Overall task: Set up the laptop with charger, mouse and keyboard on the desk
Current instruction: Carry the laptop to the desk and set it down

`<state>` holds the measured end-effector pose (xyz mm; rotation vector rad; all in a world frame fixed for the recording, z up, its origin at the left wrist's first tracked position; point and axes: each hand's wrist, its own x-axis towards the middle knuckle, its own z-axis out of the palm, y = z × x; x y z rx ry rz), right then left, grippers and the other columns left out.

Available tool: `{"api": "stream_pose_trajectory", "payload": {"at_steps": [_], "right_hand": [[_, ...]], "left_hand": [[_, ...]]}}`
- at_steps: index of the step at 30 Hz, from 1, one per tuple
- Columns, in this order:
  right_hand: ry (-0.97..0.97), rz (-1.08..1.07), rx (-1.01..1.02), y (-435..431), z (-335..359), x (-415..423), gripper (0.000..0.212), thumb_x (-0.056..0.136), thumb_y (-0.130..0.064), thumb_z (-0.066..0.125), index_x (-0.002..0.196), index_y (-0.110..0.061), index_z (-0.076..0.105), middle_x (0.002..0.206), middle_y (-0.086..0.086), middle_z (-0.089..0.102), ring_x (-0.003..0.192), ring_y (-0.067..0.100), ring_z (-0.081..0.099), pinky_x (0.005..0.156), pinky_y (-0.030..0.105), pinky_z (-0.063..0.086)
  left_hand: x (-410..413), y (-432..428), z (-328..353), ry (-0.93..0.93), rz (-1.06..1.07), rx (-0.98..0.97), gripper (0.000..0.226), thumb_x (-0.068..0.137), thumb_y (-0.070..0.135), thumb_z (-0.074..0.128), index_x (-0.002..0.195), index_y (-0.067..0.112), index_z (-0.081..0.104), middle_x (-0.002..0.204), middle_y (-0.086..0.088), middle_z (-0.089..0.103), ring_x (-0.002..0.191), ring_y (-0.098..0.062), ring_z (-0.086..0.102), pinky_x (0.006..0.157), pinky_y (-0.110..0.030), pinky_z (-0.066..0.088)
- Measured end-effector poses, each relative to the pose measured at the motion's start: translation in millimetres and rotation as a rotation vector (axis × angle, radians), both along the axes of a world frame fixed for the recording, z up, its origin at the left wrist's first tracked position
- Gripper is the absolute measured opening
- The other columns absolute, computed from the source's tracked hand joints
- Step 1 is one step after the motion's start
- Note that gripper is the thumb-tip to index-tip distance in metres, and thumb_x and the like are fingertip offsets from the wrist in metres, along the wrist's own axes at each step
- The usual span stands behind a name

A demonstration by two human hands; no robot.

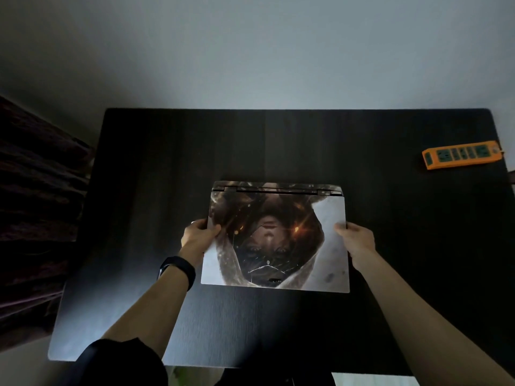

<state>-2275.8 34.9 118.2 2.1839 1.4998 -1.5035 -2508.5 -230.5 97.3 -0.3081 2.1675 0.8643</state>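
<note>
The room is dim, and the desk [278,146] is so dark that its far part shows little grain. The fingers of both hands are hidden under the laptop [274,238], with only the thumbs showing on its lid. Whether its base lies flat on the desk or is slightly raised cannot be told. Dark folded fabric [36,204] at the left is cut off by the frame.

The laptop is closed and sits mid-desk, hinge away from the person. Its pale lid carries a dark printed picture, upside down from this view. The left hand [196,236], above a black wristband [178,270], grasps its left edge; the right hand [355,238] grasps its right edge. An orange power strip [461,155] lies at the desk's far right, well apart.
</note>
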Motion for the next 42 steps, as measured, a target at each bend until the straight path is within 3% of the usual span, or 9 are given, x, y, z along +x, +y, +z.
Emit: {"api": "stream_pose_trajectory", "payload": {"at_steps": [7,12,14,16,18,21,25,34,42], "right_hand": [[0.003,0.124,0.155,-9.1,-0.9,8.8,0.039,0.095,-0.028,0.067,0.131,-0.013,0.065,0.131,0.006,0.067,0.124,0.023,0.059,0.106,0.039,0.043],[0.028,0.176,0.305,-35.1,2.1,27.9,0.043,0.096,-0.029,0.066,0.136,-0.015,0.058,0.133,0.006,0.065,0.123,0.021,0.06,0.104,0.035,0.044],[0.055,0.211,0.24,-54.2,0.9,43.0,0.06,0.09,-0.034,0.072,0.144,-0.019,0.049,0.143,0.004,0.056,0.13,0.023,0.054,0.107,0.038,0.043],[0.054,0.332,0.185,-75.9,-2.4,61.7,0.089,0.08,-0.041,0.081,0.152,-0.022,0.034,0.155,0.002,0.043,0.141,0.026,0.044,0.112,0.044,0.041],[0.04,0.491,0.189,-95.2,-6.4,84.8,0.109,0.072,-0.047,0.085,0.157,-0.024,0.02,0.162,0.0,0.03,0.147,0.026,0.032,0.117,0.045,0.036],[-0.024,0.662,0.24,-109.9,-11.8,111.2,0.114,0.074,-0.044,0.084,0.159,-0.028,0.009,0.165,0.0,0.022,0.15,0.028,0.024,0.119,0.047,0.03],[-0.08,0.632,0.272,-101.6,-17.2,112.4,0.104,0.081,-0.043,0.08,0.159,-0.024,0.014,0.161,0.005,0.032,0.149,0.027,0.028,0.116,0.046,0.034],[-0.133,0.624,0.37,-60.2,-13.6,96.6,0.093,0.084,-0.035,0.079,0.158,-0.023,0.023,0.152,0.003,0.046,0.144,0.025,0.036,0.107,0.039,0.043],[-0.201,0.622,0.361,-50.8,-11.5,84.0,0.096,0.082,-0.038,0.08,0.157,-0.022,0.024,0.157,0.004,0.04,0.143,0.028,0.039,0.107,0.045,0.044]], "left_hand": [[19.1,0.1,13.9,0.164,-0.107,-0.087,0.046,0.088,0.034,0.071,0.131,0.021,0.062,0.12,-0.002,0.069,0.111,-0.026,0.063,0.09,-0.029,0.049],[62.1,-29.5,18.6,0.233,-0.243,-0.01,0.074,0.083,0.042,0.071,0.148,0.033,0.037,0.133,-0.003,0.061,0.12,-0.028,0.057,0.097,-0.038,0.047],[88.2,-44.2,17.7,0.254,-0.409,-0.055,0.092,0.075,0.048,0.076,0.15,0.044,0.023,0.14,-0.006,0.05,0.131,-0.03,0.045,0.104,-0.046,0.042],[108.1,-60.0,10.3,0.306,-0.624,-0.2,0.105,0.068,0.059,0.075,0.15,0.053,0.01,0.151,-0.008,0.036,0.144,-0.031,0.024,0.114,-0.056,0.026],[114.6,-71.0,3.5,0.336,-0.709,-0.283,0.107,0.07,0.061,0.074,0.15,0.057,0.003,0.157,-0.006,0.026,0.15,-0.031,0.006,0.115,-0.064,0.011],[106.7,-71.1,0.6,0.379,-0.711,-0.293,0.102,0.075,0.046,0.078,0.151,0.055,0.01,0.152,-0.005,0.037,0.147,-0.034,0.017,0.111,-0.072,0.017],[102.9,-67.1,0.0,0.407,-0.718,-0.278,0.1,0.075,0.043,0.081,0.15,0.053,0.015,0.135,-0.008,0.044,0.134,-0.031,0.036,0.103,-0.068,0.034],[98.4,-29.9,-2.7,0.483,-0.742,-0.294,0.095,0.077,0.053,0.076,0.15,0.054,0.015,0.135,-0.007,0.048,0.128,-0.033,0.041,0.098,-0.062,0.041],[92.7,-11.4,-6.0,0.478,-0.762,-0.33,0.094,0.082,0.054,0.07,0.148,0.058,0.004,0.143,-0.008,0.042,0.128,-0.036,0.043,0.097,-0.061,0.04]]}}
